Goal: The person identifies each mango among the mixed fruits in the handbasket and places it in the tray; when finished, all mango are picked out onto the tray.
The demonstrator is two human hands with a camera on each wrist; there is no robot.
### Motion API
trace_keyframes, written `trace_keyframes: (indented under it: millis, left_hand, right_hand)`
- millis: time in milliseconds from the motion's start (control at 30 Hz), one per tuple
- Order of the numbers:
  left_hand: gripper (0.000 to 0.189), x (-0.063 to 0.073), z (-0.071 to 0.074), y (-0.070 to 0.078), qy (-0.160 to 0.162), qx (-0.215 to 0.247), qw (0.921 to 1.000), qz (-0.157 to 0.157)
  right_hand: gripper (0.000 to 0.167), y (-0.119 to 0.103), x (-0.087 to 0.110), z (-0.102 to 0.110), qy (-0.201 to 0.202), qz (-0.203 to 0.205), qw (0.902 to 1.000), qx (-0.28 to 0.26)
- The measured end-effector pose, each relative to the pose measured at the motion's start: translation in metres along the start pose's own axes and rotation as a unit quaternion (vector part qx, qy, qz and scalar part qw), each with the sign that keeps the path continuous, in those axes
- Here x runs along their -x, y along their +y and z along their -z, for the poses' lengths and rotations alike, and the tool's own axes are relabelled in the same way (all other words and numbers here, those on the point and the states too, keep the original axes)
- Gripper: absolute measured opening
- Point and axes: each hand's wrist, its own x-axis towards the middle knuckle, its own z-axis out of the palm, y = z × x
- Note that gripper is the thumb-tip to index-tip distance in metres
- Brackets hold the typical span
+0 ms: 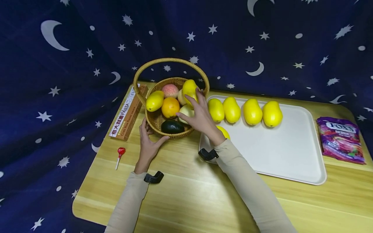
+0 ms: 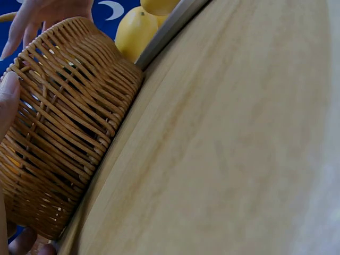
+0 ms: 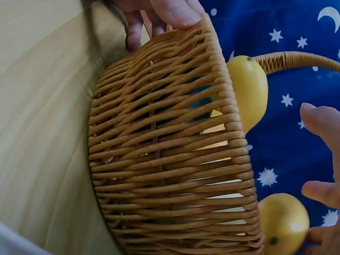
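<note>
For apparent placing, the basket [image 1: 156, 120] is clasped by the left grip [image 1: 148, 145], the yellow fruit [image 1: 190, 88] within it touched by the spread right grip [image 1: 200, 116] — withdrawal seemingly needed.

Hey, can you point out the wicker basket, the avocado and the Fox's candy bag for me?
Wicker basket [image 2: 74, 122]: left wrist view, on its woven outer wall.
Avocado [image 1: 172, 127]: head view, mid-body.
Fox's candy bag [image 1: 340, 139]: head view, middle of its printed front.

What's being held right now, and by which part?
The left hand holds the wicker basket by its near left side; whether the right hand grips the yellow fruit beside it can't be told.
</note>
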Motion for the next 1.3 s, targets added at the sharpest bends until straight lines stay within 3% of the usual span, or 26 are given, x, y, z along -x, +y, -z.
trace_keyframes:
  millis: [267,533,833,1300]
  left_hand:
    - [0.108,-0.001,0.002,0.028,-0.006,0.008,1.0,0.0]
    - [0.107,0.0,0.003,0.029,0.003,0.008,0.9999,-0.006]
    - [0.108,-0.001,0.001,0.029,0.001,0.007,0.9999,-0.011]
    - [0.108,0.0,0.002,0.029,-0.003,0.006,1.0,-0.005]
  right_hand:
    - [0.069,0.008,-0.005,-0.002,0.018,0.016,0.9994,-0.025]
    - [0.068,0.016,-0.005,-0.004,0.003,0.053,0.9985,-0.006]
    - [0.067,0.013,0.003,-0.004,-0.003,0.052,0.9982,0.029]
    - [0.051,0.012,-0.01,-0.009,0.01,0.087,0.9953,-0.04]
